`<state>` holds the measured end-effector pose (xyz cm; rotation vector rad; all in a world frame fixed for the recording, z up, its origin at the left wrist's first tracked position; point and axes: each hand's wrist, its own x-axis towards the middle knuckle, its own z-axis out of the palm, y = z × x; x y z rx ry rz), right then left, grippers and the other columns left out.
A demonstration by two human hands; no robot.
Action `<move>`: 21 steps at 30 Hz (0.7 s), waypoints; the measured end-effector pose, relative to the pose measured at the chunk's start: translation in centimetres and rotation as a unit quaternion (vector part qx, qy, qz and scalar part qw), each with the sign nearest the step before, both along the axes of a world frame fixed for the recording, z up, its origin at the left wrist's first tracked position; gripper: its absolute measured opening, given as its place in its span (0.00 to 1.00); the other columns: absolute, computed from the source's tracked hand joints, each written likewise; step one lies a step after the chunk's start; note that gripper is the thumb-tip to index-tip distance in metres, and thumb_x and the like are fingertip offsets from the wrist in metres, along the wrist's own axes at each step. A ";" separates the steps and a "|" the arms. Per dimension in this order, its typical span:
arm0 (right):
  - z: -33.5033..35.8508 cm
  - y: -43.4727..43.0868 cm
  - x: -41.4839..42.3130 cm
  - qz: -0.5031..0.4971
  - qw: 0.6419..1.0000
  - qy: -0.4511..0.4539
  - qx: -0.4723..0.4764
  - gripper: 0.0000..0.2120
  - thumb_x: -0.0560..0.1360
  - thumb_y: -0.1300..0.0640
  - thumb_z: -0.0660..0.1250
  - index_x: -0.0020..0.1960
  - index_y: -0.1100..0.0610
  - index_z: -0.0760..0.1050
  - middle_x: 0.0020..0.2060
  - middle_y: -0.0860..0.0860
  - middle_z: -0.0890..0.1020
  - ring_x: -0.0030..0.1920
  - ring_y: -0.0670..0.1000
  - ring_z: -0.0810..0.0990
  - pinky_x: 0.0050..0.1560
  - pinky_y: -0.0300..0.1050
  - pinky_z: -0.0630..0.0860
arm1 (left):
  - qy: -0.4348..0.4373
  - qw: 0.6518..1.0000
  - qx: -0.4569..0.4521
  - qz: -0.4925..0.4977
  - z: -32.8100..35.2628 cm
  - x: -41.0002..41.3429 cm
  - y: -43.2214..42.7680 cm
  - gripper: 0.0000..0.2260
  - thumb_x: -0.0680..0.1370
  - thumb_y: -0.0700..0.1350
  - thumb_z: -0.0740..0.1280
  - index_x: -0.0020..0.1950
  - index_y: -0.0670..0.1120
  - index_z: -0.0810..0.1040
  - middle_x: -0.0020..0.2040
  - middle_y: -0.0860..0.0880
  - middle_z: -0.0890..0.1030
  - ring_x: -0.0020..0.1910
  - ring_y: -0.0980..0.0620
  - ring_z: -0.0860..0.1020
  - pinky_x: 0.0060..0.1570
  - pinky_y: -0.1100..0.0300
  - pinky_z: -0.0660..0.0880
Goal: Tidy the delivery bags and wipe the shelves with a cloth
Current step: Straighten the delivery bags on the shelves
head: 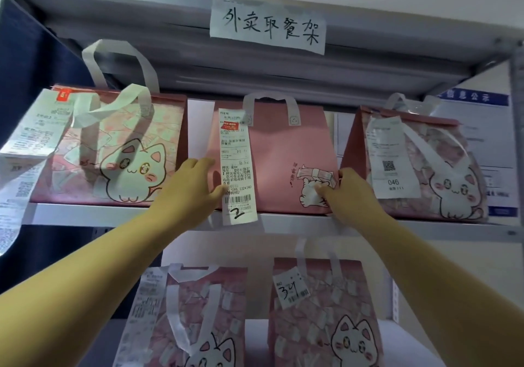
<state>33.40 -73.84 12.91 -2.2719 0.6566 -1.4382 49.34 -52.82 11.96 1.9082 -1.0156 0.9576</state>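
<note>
Head view, looking up at a grey metal rack.

- Plain pink bag (278, 151) stands upright in the middle of the upper shelf (113, 215), between two cat-print bags: one to the left (113, 151), one to the right (425, 168). All three sit at the near edge.
- A long white receipt (236, 168) hangs down the pink bag's front, left of centre; its lower end drops past the shelf edge.
- Left hand (195, 185): fingers (198, 164) curl round the bag's left edge, thumb pressing on the front beside the receipt.
- Right hand (350, 193): fingers (347, 175) curl at the bag's lower right edge, thumb on the small cat drawing. I read both hands as clamped on the bag, one per side.
- I cannot tell whether the bag's base is lifted or resting on the shelf.
- A handwritten paper sign (268, 26) is taped to the shelf above.
- The lower shelf carries two more cat-print bags, left (198, 324) and right (326, 318), each with a slip attached.
</note>
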 end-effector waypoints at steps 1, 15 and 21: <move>0.1 0.0 -0.3 -0.009 1.000 0.002 0.003 0.19 0.75 0.49 0.66 0.57 0.61 0.69 0.48 0.53 0.77 0.48 0.55 0.75 0.46 0.46 0.71 | 0.000 1.000 0.001 -0.005 0.0 -0.1 -0.3 0.26 0.75 0.53 0.67 0.70 0.47 0.64 0.67 0.46 0.70 0.61 0.46 0.73 0.56 0.50 0.72; 1.7 4.0 -1.2 -0.021 0.987 -0.085 -0.132 0.21 0.73 0.53 0.67 0.64 0.58 0.68 0.58 0.52 0.75 0.56 0.52 0.74 0.55 0.46 0.70 | -0.049 0.998 -0.034 -0.037 -0.1 0.0 2.5 0.20 0.75 0.52 0.67 0.64 0.47 0.70 0.59 0.47 0.74 0.48 0.52 0.75 0.51 0.56 0.74; 1.4 9.9 2.6 0.075 0.971 -0.114 -0.194 0.11 0.73 0.54 0.68 0.53 0.56 0.72 0.46 0.50 0.77 0.47 0.50 0.76 0.46 0.41 0.71 | -0.099 0.994 -0.036 -0.008 -0.6 1.1 7.5 0.15 0.75 0.49 0.67 0.59 0.45 0.73 0.54 0.47 0.76 0.47 0.53 0.74 0.44 0.61 0.69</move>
